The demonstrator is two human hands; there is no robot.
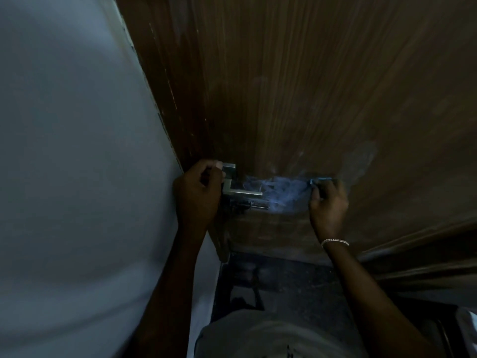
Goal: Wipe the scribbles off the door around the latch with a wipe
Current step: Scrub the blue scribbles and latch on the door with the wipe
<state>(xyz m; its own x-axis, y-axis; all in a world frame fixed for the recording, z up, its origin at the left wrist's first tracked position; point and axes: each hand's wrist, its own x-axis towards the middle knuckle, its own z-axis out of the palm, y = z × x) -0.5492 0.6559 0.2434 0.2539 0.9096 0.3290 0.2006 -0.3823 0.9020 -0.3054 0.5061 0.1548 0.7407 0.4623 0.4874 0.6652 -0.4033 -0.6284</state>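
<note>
Most of the view is taken up by a dark wood-grain door (pixel 309 86), seen in dim light, with a pale wall (pixel 64 151) to its left and a dark floor (pixel 271 285) below. A metal lever handle (pixel 244 193) is mounted near the door's left edge; its long axis lies level and its free end points right, away from the wall. Just under the lever handle, a small latch bolt (pixel 259 207) is seen, also lying level and pointing right. Bluish-white scribbles (pixel 281 188), smeared into a cloudy band, are spread along the wood from the lever handle's tip rightward. A paler rubbed patch (pixel 358 161) is visible up and to the right of that band.

Immediately left of the lever handle, the left hand (pixel 197 195) is wrapped round the door's edge, fingers curled tightly and the thumb laid beside the handle's square plate. Well to the right of the lever handle, at the far end of the smear, the right hand (pixel 327 205) is pressed toward the wood with its fingers curled round a wipe (pixel 320 180), of which only a thin blue edge can be made out above the fingertips. A bracelet (pixel 334 241) is worn on the right wrist.
</note>
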